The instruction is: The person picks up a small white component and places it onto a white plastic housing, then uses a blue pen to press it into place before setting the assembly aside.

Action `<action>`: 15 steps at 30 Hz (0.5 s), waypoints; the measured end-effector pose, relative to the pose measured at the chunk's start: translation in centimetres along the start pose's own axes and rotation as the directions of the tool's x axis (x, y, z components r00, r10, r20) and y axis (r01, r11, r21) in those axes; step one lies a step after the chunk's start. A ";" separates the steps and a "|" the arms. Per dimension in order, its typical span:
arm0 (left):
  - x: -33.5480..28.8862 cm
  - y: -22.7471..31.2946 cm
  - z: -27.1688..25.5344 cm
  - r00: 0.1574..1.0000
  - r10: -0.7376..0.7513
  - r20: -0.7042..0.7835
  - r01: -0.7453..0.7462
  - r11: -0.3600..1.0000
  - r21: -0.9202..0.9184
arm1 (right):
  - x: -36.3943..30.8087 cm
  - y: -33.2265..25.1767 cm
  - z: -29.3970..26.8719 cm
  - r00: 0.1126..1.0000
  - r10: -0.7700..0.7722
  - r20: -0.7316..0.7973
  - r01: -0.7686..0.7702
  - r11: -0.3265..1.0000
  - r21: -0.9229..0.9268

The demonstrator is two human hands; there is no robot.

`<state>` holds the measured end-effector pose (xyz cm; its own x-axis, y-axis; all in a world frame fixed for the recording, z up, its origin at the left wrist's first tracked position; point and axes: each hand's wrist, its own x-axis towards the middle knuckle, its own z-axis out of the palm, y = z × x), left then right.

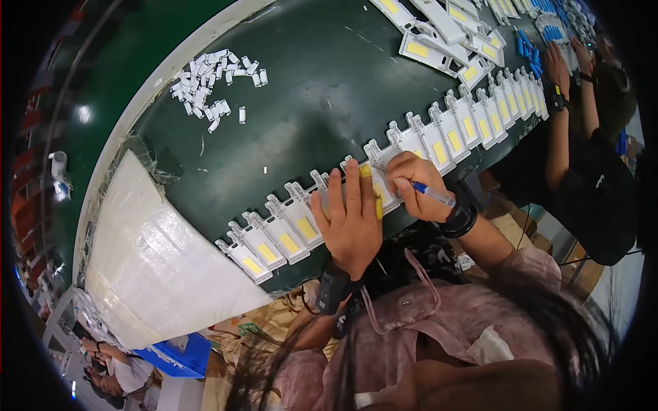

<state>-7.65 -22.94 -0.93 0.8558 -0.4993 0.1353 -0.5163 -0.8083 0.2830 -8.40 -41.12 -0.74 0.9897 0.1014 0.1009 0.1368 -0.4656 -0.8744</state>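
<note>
A long row of white rectangular light panels (280,231) with yellow strips and clear end clips runs slantwise across the dark green table. My left hand (351,229) lies over the panels in the middle of the row, fingers stretched out and pressing down. Beside it, my right hand (419,183) is closed around a slim pen-like tool (434,194) with a blue and clear handle. Its thin front end points at the panel (387,190) between my hands. The exact contact of the tip is too small to make out. A yellow piece (379,207) shows beside my left hand.
Small white parts (205,82) lie scattered at the far left of the table (288,89). More light panels (456,44) are heaped at the back right. A white wrapped sheet (161,240) covers the left end. At right, a co-worker's hands (558,65) reach near blue pieces (529,51).
</note>
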 end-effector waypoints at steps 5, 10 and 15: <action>0.2 0.2 -0.5 0.999 0.008 0.049 -0.010 0.998 0.056 | 0.1 -0.1 -0.1 1.000 -0.018 0.026 0.020 0.997 -0.071; 0.1 0.0 -0.7 0.997 0.021 0.079 -0.027 0.997 0.077 | 0.4 -0.1 0.4 0.995 -0.099 -0.022 0.096 0.990 -0.107; 0.4 0.2 -1.2 0.994 0.025 0.104 -0.033 0.997 0.073 | 0.6 -0.2 0.8 0.984 -0.164 -0.072 0.153 0.978 -0.139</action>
<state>-7.41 -22.96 0.30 0.8344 -0.5494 0.0428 -0.5453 -0.8120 0.2080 -7.82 -40.30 -0.87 0.9542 0.1128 0.2770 0.2912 -0.5622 -0.7741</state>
